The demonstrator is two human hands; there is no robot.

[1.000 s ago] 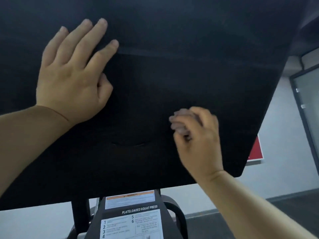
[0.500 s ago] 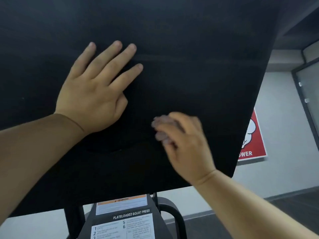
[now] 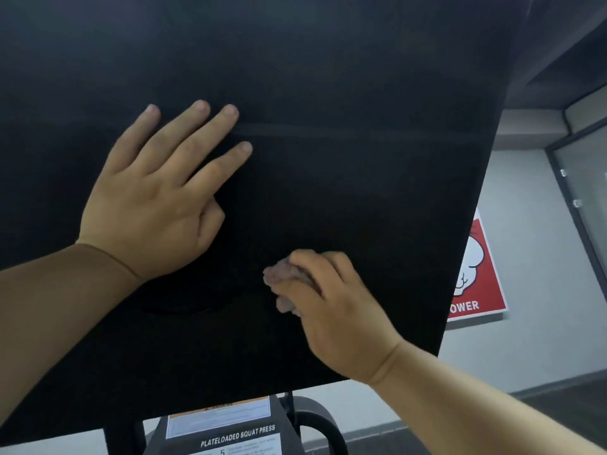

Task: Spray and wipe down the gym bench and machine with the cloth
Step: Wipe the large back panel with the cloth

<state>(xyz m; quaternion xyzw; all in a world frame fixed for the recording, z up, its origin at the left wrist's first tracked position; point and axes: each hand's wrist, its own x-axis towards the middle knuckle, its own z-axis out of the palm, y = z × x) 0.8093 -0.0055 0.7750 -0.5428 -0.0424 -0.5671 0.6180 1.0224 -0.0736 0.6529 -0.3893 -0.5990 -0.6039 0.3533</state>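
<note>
Bracing the left hand (image 3: 154, 205) flat on the black pad (image 3: 361, 77), fingers straight and spread. Clutching a bunched pinkish cloth (image 3: 279, 274) in the curled right hand (image 3: 338, 316), just below and right of the left hand, pressing it against the pad. Probably risking bare knuckles dragging over the pad with so little cloth showing, or skipping the patch under the left palm. Noting a faint crease (image 3: 328, 129) running rightward from the left hand. Showing a squat-press instruction label (image 3: 236, 431) below both hands, and right of the right hand a red poster (image 3: 476, 280), grey wall (image 3: 525, 339) and glass door (image 3: 584, 192).
</note>
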